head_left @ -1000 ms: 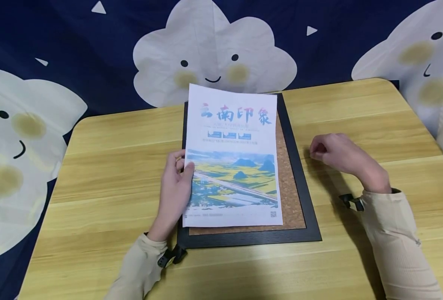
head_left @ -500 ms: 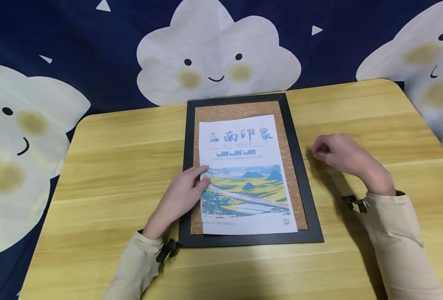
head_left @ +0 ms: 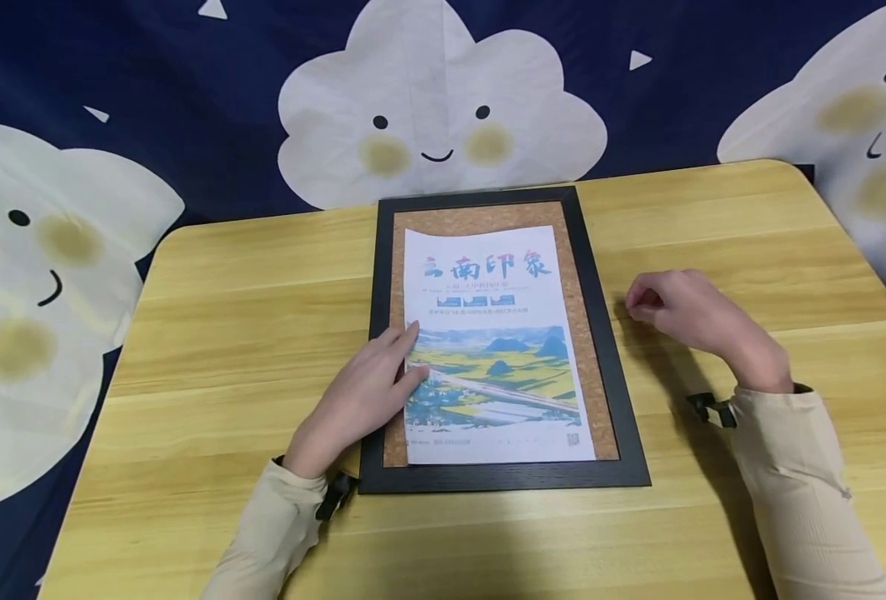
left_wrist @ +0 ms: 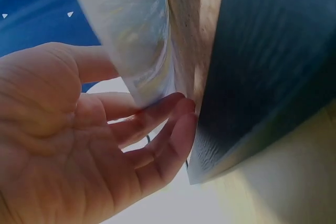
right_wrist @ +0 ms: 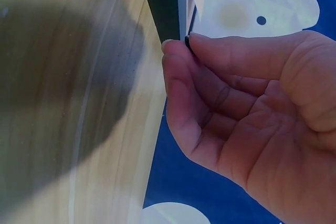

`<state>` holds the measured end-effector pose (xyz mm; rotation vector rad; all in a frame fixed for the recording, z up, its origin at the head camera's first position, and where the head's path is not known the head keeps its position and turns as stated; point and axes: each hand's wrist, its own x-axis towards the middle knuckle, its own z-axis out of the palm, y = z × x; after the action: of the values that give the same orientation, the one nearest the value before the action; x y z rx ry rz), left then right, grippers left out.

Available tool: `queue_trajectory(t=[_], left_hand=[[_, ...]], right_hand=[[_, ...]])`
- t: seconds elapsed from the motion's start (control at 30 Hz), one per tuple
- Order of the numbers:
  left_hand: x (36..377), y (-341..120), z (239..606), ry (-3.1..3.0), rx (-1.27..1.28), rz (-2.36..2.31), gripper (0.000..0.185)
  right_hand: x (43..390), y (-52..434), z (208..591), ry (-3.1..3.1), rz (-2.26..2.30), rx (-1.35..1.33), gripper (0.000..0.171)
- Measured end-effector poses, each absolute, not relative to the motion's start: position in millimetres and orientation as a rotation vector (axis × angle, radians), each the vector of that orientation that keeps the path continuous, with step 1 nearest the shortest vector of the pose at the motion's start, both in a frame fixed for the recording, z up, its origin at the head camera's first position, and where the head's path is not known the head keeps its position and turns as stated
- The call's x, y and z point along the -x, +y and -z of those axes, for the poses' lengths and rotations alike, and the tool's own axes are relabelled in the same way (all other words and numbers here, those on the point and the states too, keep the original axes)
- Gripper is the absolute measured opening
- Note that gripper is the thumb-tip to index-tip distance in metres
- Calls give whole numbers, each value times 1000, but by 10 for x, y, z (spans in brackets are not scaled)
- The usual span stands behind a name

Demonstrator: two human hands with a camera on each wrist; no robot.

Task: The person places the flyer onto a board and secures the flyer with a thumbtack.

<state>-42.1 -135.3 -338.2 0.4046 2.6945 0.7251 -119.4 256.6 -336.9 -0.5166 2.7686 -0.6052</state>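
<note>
- Both hands differ: my left hand [head_left: 360,392] lies flat on the poster [head_left: 497,350], now down inside the frame [head_left: 609,350].
- My right hand [head_left: 683,312] pinches something small and dark (a pin, perhaps) beside it.

Light wooden table [head_left: 210,333] with rounded corners, black-framed cork board [head_left: 608,367] lying flat at its middle near the far edge, printed poster [head_left: 495,283] upon the cork

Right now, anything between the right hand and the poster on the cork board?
Only the board's black frame rail lies between the right hand and the poster; the table there shows nothing else. The left hand touches the poster's opposite edge.
</note>
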Motion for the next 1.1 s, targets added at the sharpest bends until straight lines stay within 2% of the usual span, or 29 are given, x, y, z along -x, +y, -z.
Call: queue_trajectory(t=[0.53,0.8,1.1], left_hand=[[533,-1311,3372,2742,-464,-488,67],[570,-1287,3288,2740,-463,-414,76],[691,-1172,3292,2538,-348,-511,75]], right_hand=[[1183,2555,3372,2786,643,515,5],[1122,2501,3279,2906,832,627,10],[1245,2238,3113,2876,1119,610,5]])
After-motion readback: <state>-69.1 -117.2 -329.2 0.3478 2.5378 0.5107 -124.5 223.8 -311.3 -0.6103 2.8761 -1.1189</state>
